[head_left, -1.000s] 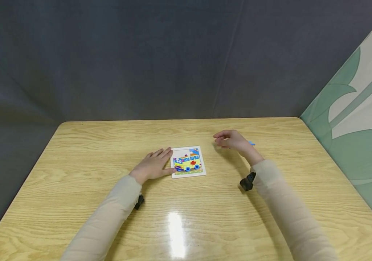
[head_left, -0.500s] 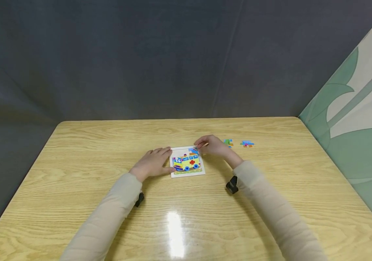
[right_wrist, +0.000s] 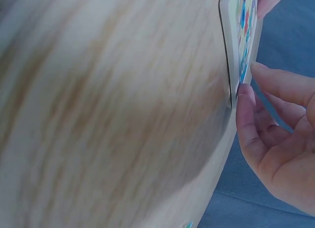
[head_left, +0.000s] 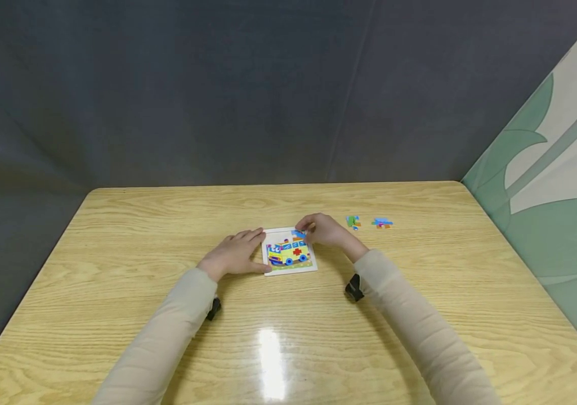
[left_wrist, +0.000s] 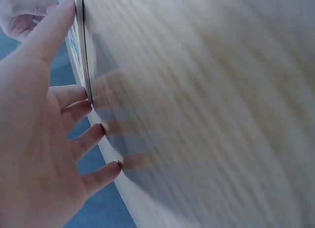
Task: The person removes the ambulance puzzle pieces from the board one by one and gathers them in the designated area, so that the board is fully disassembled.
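In the head view, a square ambulance jigsaw puzzle [head_left: 294, 252] in a white frame lies flat on the table. My left hand [head_left: 235, 254] rests at its left side, fingers spread, thumb on the lower left border. The left wrist view has the fingertips [left_wrist: 112, 169] down on the table. My right hand [head_left: 325, 230] bends over the upper right corner, fingertips right at the blue section. Seen from the right wrist, a gap separates thumb and forefinger at the frame's corner [right_wrist: 232, 97]; no piece shows between them. A pale strip without picture runs along the puzzle's upper left.
Two small clusters of loose jigsaw pieces lie to the right: a green and blue one [head_left: 353, 222] and a blue and pink one [head_left: 382, 223]. Dark fabric [head_left: 247, 101] stands behind the wooden table [head_left: 288, 309], with a leaf-patterned panel [head_left: 562, 225] at right.
My right hand has moved left from beside the loose pieces to the puzzle's upper right corner, uncovering those pieces. My left hand has stayed at the puzzle's left side.
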Motion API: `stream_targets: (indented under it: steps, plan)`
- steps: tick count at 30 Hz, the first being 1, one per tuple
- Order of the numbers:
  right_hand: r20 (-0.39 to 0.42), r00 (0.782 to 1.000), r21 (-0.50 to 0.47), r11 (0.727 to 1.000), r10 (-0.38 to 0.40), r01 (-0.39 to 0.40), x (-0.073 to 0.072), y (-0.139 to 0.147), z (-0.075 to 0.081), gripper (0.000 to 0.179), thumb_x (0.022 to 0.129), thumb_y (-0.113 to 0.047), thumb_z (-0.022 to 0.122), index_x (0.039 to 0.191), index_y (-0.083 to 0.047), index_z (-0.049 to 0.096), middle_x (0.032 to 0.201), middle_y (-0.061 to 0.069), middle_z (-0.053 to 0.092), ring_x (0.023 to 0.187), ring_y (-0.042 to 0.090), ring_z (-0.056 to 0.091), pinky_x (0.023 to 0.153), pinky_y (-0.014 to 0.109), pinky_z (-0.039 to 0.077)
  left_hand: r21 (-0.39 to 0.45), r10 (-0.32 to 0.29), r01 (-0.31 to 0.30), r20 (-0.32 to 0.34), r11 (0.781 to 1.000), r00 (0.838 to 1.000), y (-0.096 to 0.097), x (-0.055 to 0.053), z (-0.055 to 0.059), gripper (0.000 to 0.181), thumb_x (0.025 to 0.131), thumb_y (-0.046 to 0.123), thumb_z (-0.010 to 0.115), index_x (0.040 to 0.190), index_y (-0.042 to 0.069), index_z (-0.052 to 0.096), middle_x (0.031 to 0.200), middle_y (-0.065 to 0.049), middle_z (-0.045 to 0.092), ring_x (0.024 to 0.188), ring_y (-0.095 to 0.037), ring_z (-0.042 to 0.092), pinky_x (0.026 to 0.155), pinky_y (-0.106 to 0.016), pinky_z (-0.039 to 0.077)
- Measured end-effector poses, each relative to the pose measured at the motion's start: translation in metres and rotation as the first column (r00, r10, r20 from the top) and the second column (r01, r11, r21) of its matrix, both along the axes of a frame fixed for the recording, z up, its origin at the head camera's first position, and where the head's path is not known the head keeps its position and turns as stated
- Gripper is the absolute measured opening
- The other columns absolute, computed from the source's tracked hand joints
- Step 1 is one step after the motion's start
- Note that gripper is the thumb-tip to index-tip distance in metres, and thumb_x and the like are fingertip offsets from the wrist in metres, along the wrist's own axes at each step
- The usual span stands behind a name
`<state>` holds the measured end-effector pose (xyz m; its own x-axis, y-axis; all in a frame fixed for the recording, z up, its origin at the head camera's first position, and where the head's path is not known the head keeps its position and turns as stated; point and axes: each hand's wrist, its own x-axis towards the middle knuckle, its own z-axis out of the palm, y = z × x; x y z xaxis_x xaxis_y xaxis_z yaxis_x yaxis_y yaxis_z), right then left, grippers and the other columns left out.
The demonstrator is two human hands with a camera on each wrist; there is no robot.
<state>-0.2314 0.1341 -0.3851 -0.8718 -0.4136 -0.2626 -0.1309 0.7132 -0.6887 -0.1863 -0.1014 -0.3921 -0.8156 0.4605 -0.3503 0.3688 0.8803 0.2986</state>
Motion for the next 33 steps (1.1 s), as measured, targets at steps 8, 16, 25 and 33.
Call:
stream_targets:
  steps: [8, 16, 25, 33]
  plan:
    - [-0.055, 0.997, 0.070, 0.996, 0.061, -0.057, -0.0023, -0.0034, -0.0034, 0.031, 0.085, 0.005, 0.065, 0.116, 0.004, 0.063, 0.114, 0.019, 0.061, 0.096, 0.024, 0.057, 0.085, 0.033, 0.051, 0.007, 0.001, -0.001, 0.023, 1.000, 1.000, 0.0000, 0.0020, 0.0019, 0.090, 0.089, 0.058, 0.055, 0.155, 0.011, 0.015, 0.163, -0.005, 0.010, 0.150, -0.031, 0.012, 0.120, -0.056, 0.015]
    - [-0.072, 0.990, 0.098, 0.989, 0.119, -0.111, -0.0063, -0.0062, -0.0064, 0.032, 0.083, 0.007, 0.066, 0.115, 0.005, 0.063, 0.109, 0.018, 0.057, 0.092, 0.023, 0.051, 0.086, 0.033, 0.048, -0.006, 0.001, -0.001, 0.012, 1.000, 1.000, 0.0000, 0.0030, 0.0001, 0.090, 0.089, 0.060, 0.053, 0.155, 0.012, 0.014, 0.163, -0.004, 0.009, 0.150, -0.030, 0.012, 0.120, -0.055, 0.014]
    - [-0.066, 0.989, 0.111, 0.986, 0.133, -0.126, -0.0050, -0.0082, -0.0023, 0.023, 0.082, 0.010, 0.066, 0.105, 0.005, 0.065, 0.105, 0.018, 0.059, 0.087, 0.021, 0.051, 0.080, 0.028, 0.048, -0.003, -0.005, 0.005, 0.008, 1.000, 1.000, 0.0010, 0.0033, 0.0002, 0.089, 0.090, 0.059, 0.054, 0.154, 0.010, 0.016, 0.163, -0.005, 0.010, 0.150, -0.030, 0.012, 0.120, -0.056, 0.015]
    - [-0.052, 0.991, 0.109, 0.987, 0.126, -0.120, -0.0055, -0.0080, -0.0021, 0.026, 0.085, 0.007, 0.065, 0.110, 0.001, 0.062, 0.109, 0.015, 0.052, 0.091, 0.022, 0.048, 0.083, 0.030, 0.045, 0.005, -0.016, 0.016, -0.002, 1.000, 1.000, 0.0001, 0.0023, 0.0005, 0.089, 0.090, 0.058, 0.054, 0.154, 0.010, 0.015, 0.163, -0.006, 0.009, 0.150, -0.031, 0.012, 0.119, -0.057, 0.014]
